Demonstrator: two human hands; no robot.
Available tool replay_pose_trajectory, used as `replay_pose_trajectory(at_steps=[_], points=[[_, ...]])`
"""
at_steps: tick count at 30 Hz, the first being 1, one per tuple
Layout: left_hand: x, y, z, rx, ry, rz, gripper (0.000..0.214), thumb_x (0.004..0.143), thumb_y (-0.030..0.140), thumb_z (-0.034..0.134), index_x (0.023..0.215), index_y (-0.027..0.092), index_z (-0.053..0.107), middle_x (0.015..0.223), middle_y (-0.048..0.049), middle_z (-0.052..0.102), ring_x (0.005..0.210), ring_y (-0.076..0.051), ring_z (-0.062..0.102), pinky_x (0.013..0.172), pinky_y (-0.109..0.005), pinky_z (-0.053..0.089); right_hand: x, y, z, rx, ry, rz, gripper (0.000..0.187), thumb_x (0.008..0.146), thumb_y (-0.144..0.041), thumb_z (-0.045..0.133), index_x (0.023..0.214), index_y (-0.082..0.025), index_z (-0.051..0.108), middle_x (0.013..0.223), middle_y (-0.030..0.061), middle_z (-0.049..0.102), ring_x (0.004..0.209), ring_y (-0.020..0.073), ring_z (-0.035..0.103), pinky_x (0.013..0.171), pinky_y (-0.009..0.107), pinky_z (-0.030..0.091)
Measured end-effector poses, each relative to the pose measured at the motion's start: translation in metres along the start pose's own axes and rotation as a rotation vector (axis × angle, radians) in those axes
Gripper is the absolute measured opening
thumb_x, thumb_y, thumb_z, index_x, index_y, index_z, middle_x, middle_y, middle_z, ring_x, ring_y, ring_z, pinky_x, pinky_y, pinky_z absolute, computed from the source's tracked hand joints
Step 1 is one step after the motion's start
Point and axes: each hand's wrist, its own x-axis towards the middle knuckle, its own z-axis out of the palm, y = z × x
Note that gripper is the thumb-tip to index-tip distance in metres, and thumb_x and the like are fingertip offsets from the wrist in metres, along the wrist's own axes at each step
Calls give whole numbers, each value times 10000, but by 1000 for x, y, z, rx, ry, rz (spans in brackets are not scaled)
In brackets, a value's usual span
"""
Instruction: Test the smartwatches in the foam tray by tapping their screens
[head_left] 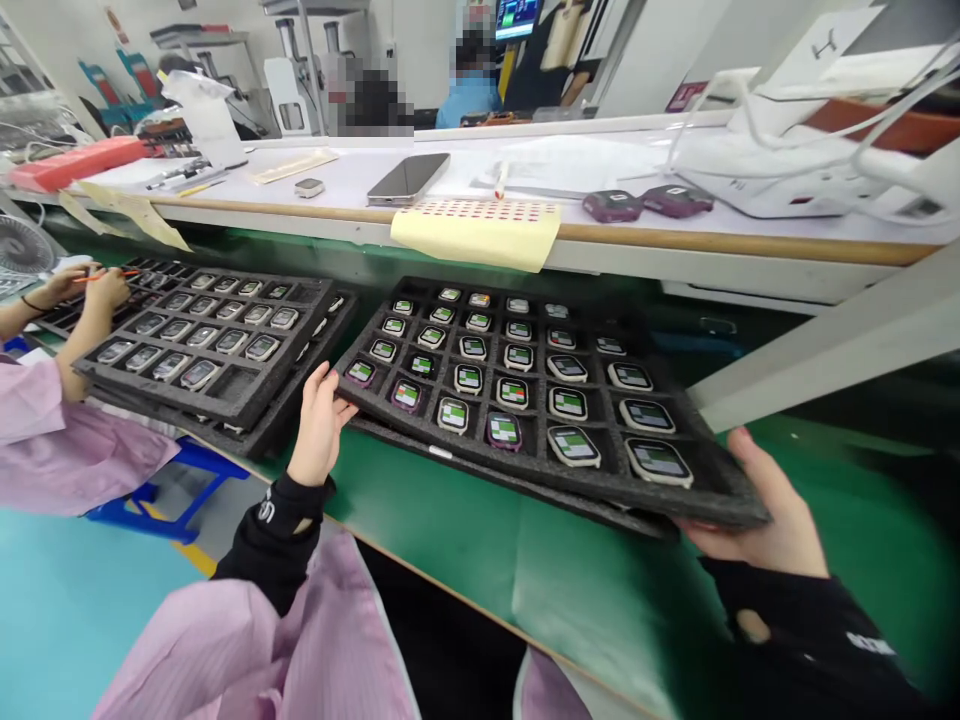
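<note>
At the far left, a co-worker's hand [105, 290] rests on a second tray [232, 385]. The left hand [319, 425] has its fingers closed on the near-left edge of the black tray [525, 470] of watches [574, 445], which is over the green bench [600, 600]. The right hand [780, 520] clamps its near-right corner.
</note>
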Motion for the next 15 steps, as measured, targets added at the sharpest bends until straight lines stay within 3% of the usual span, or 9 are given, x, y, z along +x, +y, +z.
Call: replay_pose_trajectory(at_steps=[2, 5, 7, 11, 15], points=[[3, 16, 6, -176, -44, -98, 250, 877, 313, 545, 1102, 208, 561, 1111, -59, 656, 941, -181, 687, 953, -370, 533, -7, -18, 6, 406, -27, 184, 346, 584, -560, 649, 579, -242, 513, 403, -9, 459, 196, 129, 287, 191, 269, 263], [5, 36, 13, -326, -101, -225, 150, 877, 261, 504, 936, 153, 589, 968, -87, 667, 926, -171, 686, 959, -316, 536, -14, -43, 12, 751, 10, 227, 147, 525, -279, 585, 524, -200, 462, 352, -53, 411, 155, 71, 223, 172, 181, 258], [5, 43, 19, -414, -147, -359, 191, 896, 295, 497, 941, 138, 596, 968, -109, 682, 964, -207, 687, 976, -361, 541, -14, -55, 16, 888, 25, 197, 59, 540, -228, 519, 546, -175, 494, 349, -59, 411, 142, 43, 191, 161, 122, 203], [3, 43, 36, -478, -270, -599, 247, 895, 351, 536, 1009, 140, 598, 1039, -138, 707, 1026, -307, 682, 973, -529, 541, -12, -66, 21, 1112, 26, 197, 77, 589, -180, 473, 615, -145, 536, 388, -44, 471, 152, 31, 209, 150, 90, 133], [3, 36, 52, -518, -357, -688, 336, 898, 343, 550, 1140, 113, 583, 1076, -156, 710, 1046, -315, 680, 962, -524, 554, -12, -73, 21, 1241, -10, 209, 64, 661, -156, 445, 602, -173, 466, 397, -37, 473, 173, 16, 248, 185, 49, 109]])
